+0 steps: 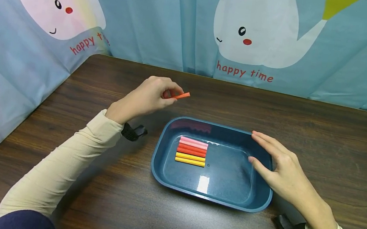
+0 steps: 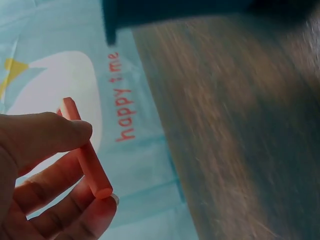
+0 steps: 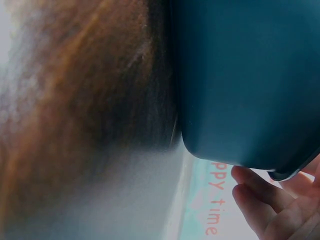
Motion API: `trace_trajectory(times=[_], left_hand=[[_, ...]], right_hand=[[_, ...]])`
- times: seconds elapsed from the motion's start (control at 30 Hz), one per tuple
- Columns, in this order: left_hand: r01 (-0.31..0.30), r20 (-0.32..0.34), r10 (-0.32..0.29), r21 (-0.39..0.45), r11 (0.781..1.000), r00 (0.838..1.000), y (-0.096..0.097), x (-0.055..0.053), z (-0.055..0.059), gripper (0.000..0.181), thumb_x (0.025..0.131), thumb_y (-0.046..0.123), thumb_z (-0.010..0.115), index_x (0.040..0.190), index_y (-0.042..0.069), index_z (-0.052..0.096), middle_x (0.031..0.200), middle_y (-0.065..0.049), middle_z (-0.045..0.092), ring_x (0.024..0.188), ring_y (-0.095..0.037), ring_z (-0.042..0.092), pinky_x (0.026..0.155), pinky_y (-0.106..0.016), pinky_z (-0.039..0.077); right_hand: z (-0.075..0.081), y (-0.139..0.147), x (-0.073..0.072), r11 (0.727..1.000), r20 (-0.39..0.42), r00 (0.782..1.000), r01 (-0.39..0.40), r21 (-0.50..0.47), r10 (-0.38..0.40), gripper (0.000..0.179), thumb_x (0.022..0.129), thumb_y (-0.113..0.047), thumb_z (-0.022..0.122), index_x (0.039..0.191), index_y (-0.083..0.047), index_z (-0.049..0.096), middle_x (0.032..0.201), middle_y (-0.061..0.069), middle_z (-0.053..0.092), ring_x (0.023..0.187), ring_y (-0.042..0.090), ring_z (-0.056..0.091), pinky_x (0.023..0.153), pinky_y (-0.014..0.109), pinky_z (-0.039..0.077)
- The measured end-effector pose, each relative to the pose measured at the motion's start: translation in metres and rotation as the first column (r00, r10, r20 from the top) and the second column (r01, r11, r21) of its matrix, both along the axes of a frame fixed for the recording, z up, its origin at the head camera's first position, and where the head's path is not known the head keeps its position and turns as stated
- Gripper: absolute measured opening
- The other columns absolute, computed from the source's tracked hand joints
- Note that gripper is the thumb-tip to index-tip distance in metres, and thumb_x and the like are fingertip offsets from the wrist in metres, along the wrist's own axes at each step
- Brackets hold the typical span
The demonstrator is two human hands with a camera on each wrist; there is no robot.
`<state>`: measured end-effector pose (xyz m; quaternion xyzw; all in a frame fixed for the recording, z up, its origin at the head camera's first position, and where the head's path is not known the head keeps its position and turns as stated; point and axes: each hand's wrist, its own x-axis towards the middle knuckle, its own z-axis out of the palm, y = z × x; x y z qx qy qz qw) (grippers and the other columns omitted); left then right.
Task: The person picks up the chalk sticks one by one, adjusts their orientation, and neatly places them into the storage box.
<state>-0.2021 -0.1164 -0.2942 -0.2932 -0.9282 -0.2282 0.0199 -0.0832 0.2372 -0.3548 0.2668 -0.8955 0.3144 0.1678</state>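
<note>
In the head view, my left hand (image 1: 153,93) is raised beyond the far left corner of a blue tray (image 1: 220,203). It pinches a short orange stick (image 1: 183,95) between thumb and fingers. The left wrist view shows the thumb across this orange stick (image 2: 92,167), one end by the fingertips. Inside the tray, toward its left, pink sticks (image 1: 193,143), red sticks (image 1: 191,150) and yellow sticks (image 1: 190,159) lie side by side in a row. My right hand (image 1: 283,168) rests at the tray's right end, its fingers extended to the far rim and the thumb over the inside.
The tray stands on a dark wood-grain table (image 1: 108,197). A light blue curtain (image 1: 153,23) printed with whales and red lettering hangs behind the table's far edge and along the left. Each wrist carries a black strap device (image 1: 133,132).
</note>
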Motion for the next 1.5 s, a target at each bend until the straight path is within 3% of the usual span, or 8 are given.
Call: trace_trajectory(times=[0.27, 0.63, 1.13, 1.3, 1.5], left_hand=[[0.072, -0.012, -0.072, 0.003, 0.997, 0.997, 0.007, 0.022, 0.005, 0.025, 0.089, 0.006, 0.072, 0.113, 0.005, 0.072, 0.096, -0.009, 0.069, 0.075, -0.019, 0.057, 0.073, -0.033, 0.044], [0.192, -0.047, -0.192, -0.003, 0.981, 0.98, 0.024, 0.049, 0.007, 0.023, 0.085, 0.006, 0.076, 0.108, 0.006, 0.075, 0.094, -0.005, 0.07, 0.074, -0.016, 0.058, 0.062, -0.024, 0.047], [0.282, -0.007, -0.282, -0.034, 0.959, 0.959, 0.033, 0.069, -0.004, 0.022, 0.087, 0.006, 0.075, 0.108, 0.008, 0.074, 0.096, -0.002, 0.07, 0.081, -0.012, 0.06, 0.071, -0.024, 0.052], [0.316, 0.021, -0.315, -0.062, 0.947, 0.949, 0.036, 0.076, -0.013, 0.02, 0.088, 0.006, 0.072, 0.108, 0.007, 0.075, 0.098, -0.002, 0.071, 0.085, -0.012, 0.062, 0.077, -0.025, 0.054], [0.356, 0.034, -0.355, -0.078, 0.931, 0.934, 0.039, 0.083, -0.025, 0.018, 0.088, 0.008, 0.073, 0.106, 0.007, 0.075, 0.094, -0.001, 0.07, 0.083, -0.012, 0.06, 0.075, -0.022, 0.053]], right_hand=[[-0.001, 0.0, 0.001, 1.0, 0.007, 1.0, 0.023, 0.021, -0.023, 0.067, 0.075, -0.001, 0.082, 0.137, -0.007, 0.059, 0.139, 0.012, 0.06, 0.133, 0.0, 0.048, 0.107, 0.001, 0.025], [-0.001, 0.0, 0.0, 0.999, -0.001, 1.0, 0.022, 0.024, -0.022, 0.067, 0.074, -0.001, 0.082, 0.137, -0.006, 0.059, 0.139, 0.012, 0.06, 0.132, 0.002, 0.049, 0.107, 0.001, 0.025], [0.0, 0.001, 0.0, 0.999, 0.004, 1.0, 0.029, 0.029, -0.029, 0.066, 0.075, -0.002, 0.082, 0.137, -0.007, 0.059, 0.139, 0.012, 0.06, 0.131, 0.01, 0.053, 0.106, 0.001, 0.025], [0.0, 0.001, 0.0, 0.999, 0.01, 0.999, 0.03, 0.031, -0.03, 0.066, 0.076, -0.002, 0.081, 0.137, -0.007, 0.059, 0.139, 0.012, 0.059, 0.131, 0.01, 0.052, 0.106, 0.0, 0.024], [0.001, 0.0, 0.0, 0.999, 0.015, 0.999, 0.03, 0.033, -0.031, 0.066, 0.076, -0.003, 0.082, 0.137, -0.007, 0.059, 0.14, 0.011, 0.059, 0.131, 0.012, 0.053, 0.106, 0.0, 0.024]])
